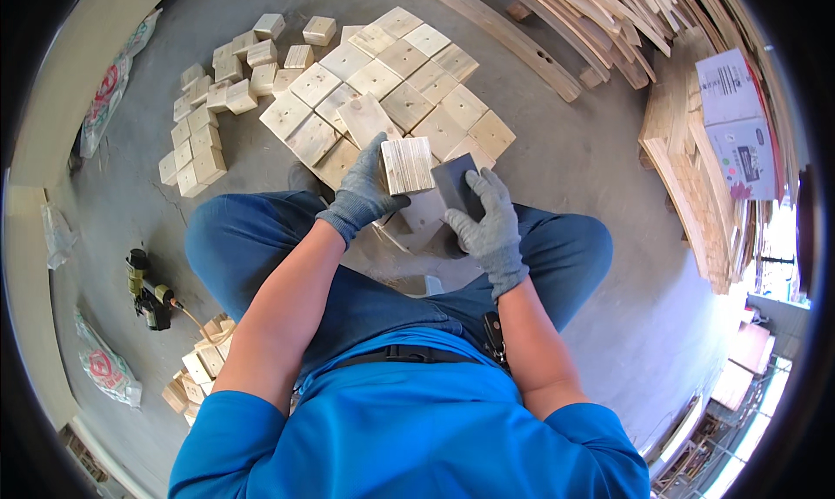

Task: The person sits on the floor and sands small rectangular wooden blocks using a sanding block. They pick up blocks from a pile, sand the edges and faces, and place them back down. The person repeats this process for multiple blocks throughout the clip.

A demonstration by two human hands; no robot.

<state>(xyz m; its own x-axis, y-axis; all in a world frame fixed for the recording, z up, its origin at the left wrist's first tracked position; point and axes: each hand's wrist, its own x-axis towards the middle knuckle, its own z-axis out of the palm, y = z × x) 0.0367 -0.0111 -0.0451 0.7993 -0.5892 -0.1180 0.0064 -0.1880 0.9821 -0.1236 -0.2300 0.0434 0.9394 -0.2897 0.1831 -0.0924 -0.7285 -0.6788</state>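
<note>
My left hand (361,189), in a grey knit glove, grips a pale wooden block (409,166) from its left side, with the block's striped end grain facing up. My right hand (489,216), gloved the same way, is closed around a dark grey sanding block (457,186). The sanding block is tilted and lies close against the right side of the wooden block; I cannot tell whether they touch. Just beyond both hands lies a broad close-packed group of wooden blocks (407,105), one of them resting on top near my left fingers.
Loose wooden blocks (206,138) lie to the far left, and more blocks (204,360) sit by my left elbow. A power tool (148,292) with an orange hose rests left. Long boards (600,21) lie far right, near a white carton (739,134) on stacked wood.
</note>
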